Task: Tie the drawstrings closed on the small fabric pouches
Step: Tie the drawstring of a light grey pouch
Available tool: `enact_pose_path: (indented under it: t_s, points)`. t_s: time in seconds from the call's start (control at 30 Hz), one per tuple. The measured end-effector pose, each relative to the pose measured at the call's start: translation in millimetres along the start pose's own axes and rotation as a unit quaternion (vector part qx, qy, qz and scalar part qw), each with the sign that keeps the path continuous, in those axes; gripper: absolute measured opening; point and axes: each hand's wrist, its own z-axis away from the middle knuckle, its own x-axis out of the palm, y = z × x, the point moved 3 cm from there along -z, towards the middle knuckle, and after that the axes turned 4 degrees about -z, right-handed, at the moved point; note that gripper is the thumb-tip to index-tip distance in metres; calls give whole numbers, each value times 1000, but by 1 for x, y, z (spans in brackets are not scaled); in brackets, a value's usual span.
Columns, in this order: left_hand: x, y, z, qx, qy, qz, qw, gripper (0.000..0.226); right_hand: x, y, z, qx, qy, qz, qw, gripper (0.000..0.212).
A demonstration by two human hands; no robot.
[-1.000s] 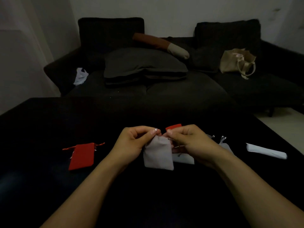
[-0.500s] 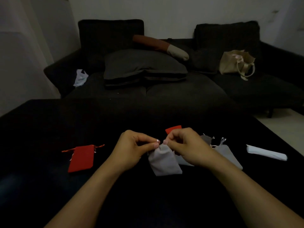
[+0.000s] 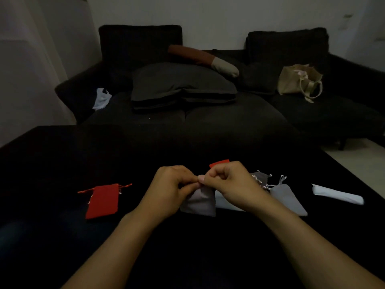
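A small grey pouch (image 3: 200,202) hangs between my hands just above the black table (image 3: 62,155). My left hand (image 3: 169,189) and my right hand (image 3: 227,182) meet at its mouth, fingers curled and pinching its top and drawstrings; the strings themselves are hidden by the fingers. A red pouch (image 3: 103,201) with its red strings drawn lies to the left. Another grey pouch (image 3: 288,200) lies right of my right wrist, a darker grey one (image 3: 259,177) behind it. A second red pouch (image 3: 218,163) peeks out behind my right hand.
A folded white item (image 3: 337,197) lies at the table's right. A pale pouch (image 3: 226,203) lies under my right wrist. Behind the table stands a dark sofa (image 3: 208,117) with cushions, a beige bag (image 3: 298,82) and a white plastic bag (image 3: 101,99).
My hands have closed together over the grey pouch's mouth, which is now gathered tighter. The pouch hangs a little lower and more upright than before.
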Motion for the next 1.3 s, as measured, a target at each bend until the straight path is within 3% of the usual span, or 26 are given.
enact_pose_path:
  t_s: [0.2,0.4,0.53,0.63,0.87,1.0,1.13,1.3]
  points:
    - [0,2,1,22,-13,-46,999,17,-3,0,3,29,-24,-38,999,20]
    - [2,4,1,31,-18,-54,998,13,-3,0,4,46,1,-37,998,13]
    - [1,9,2,-64,34,62,995,15,1,0,1,93,-8,-88,992,22]
    - [1,12,2,-151,23,194,969,15,5,1,1,140,-14,-163,977,29]
    - [0,14,1,-187,18,340,922,17,8,-4,0,173,-23,-311,934,26]
    - [-1,17,0,-200,21,345,917,16,6,-6,2,155,-4,-288,945,26]
    - [-2,15,0,-225,47,327,917,20,2,-10,2,130,5,-192,973,20]
    - [-5,17,2,-230,51,320,917,28,-6,-9,3,85,-12,-130,988,28]
